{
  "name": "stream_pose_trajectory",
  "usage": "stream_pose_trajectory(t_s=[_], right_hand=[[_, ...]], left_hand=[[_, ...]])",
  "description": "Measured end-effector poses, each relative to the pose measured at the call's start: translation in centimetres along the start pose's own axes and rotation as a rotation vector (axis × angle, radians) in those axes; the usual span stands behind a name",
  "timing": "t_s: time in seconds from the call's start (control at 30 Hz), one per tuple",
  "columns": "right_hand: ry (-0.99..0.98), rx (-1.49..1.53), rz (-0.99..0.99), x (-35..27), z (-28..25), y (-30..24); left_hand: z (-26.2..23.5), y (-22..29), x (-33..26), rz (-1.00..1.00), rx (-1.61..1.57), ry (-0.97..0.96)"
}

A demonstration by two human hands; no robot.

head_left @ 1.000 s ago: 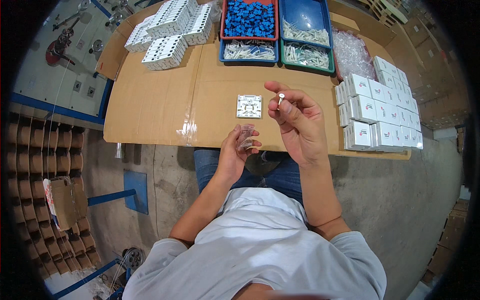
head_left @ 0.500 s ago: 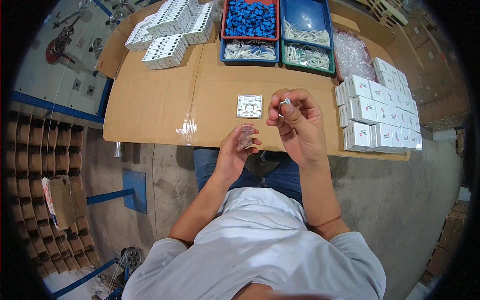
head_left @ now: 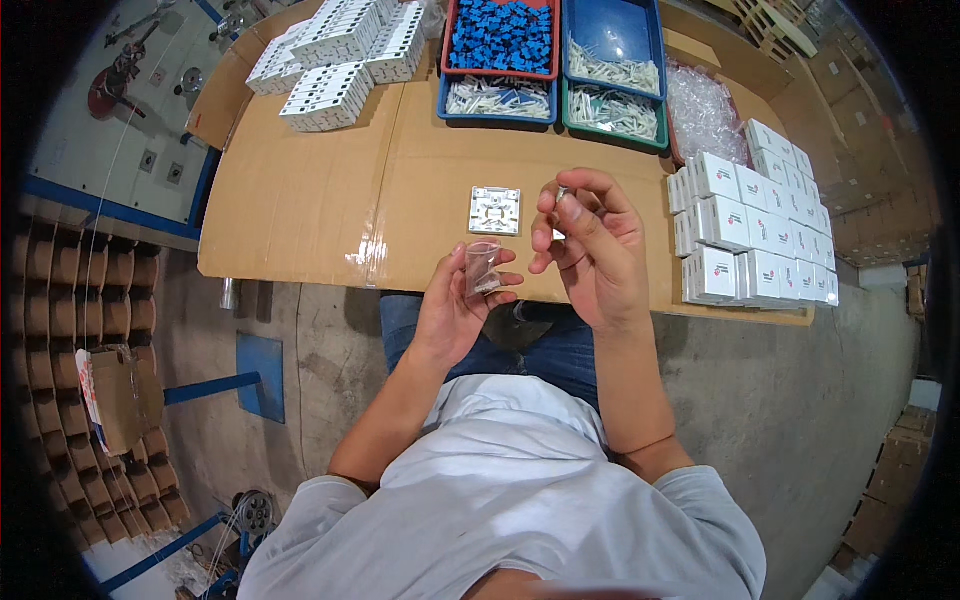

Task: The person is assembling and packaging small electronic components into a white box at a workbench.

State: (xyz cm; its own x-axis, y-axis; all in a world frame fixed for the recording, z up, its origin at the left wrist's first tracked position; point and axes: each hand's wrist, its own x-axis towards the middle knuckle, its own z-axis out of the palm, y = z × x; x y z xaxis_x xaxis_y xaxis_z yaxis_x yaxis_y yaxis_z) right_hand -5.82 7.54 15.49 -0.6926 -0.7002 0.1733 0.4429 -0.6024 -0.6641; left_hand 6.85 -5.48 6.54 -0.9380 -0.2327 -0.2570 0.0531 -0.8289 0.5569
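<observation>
Since the earlier frames the right hand [head_left: 590, 250] has dropped a little and drawn closer to the left hand [head_left: 460, 305]; its fingers, which were raised and more open a second ago, are now curled in, with thumb and forefinger pinching a small pale part [head_left: 561, 193] at their tips. The left hand has barely shifted: it holds a small clear plastic bag [head_left: 483, 268] upright between thumb and fingers, just above the near edge of the cardboard-covered table [head_left: 300, 200]. The two hands are near each other but not touching. The square white plate [head_left: 495, 210] lies flat on the cardboard where it lay before, just beyond the bag and left of the right hand. To the right, the stacked white boxes [head_left: 750, 230] are unmoved. At the far edge sit the trays: a red tray of blue parts [head_left: 505, 35], and blue and green trays of white parts [head_left: 610, 85]. More white parts [head_left: 340, 50] are piled at the far left.
</observation>
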Motion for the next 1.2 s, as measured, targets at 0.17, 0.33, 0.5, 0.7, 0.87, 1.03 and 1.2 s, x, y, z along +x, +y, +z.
stream_pose_trajectory(t_s=[0.17, 0.33, 0.5, 0.7, 0.87, 1.03, 1.2], right_hand=[[0.026, -0.095, 0.012, 0.1, -0.1, 0.1], [0.11, -0.228, -0.069, 0.5, 0.1, 0.5], [0.14, -0.406, -0.054, 1.0, -1.3, 0.9], [0.146, -0.764, -0.071, 1.3, -1.1, 1.6], [0.034, -0.958, 0.045, 1.2, -1.6, 1.8], [-0.064, -1.069, 0.031, 1.5, -2.0, 2.0], [-0.136, -1.131, 0.003, 1.5, -2.3, 2.3]], left_hand=[[1.5, 1.1, -0.5, 0.011, 0.082, -0.012], [2.5, 1.6, -0.5, 0.021, 0.105, -0.048], [2.7, 1.9, -0.5, 0.024, 0.152, -0.039], [2.5, 1.8, -0.5, 0.038, 0.199, -0.044], [2.7, 1.8, -0.5, 0.049, 0.261, -0.012], [2.6, 1.6, -0.3, 0.063, 0.267, 0.022], [1.8, 1.1, -0.1, 0.066, 0.237, 0.035]])
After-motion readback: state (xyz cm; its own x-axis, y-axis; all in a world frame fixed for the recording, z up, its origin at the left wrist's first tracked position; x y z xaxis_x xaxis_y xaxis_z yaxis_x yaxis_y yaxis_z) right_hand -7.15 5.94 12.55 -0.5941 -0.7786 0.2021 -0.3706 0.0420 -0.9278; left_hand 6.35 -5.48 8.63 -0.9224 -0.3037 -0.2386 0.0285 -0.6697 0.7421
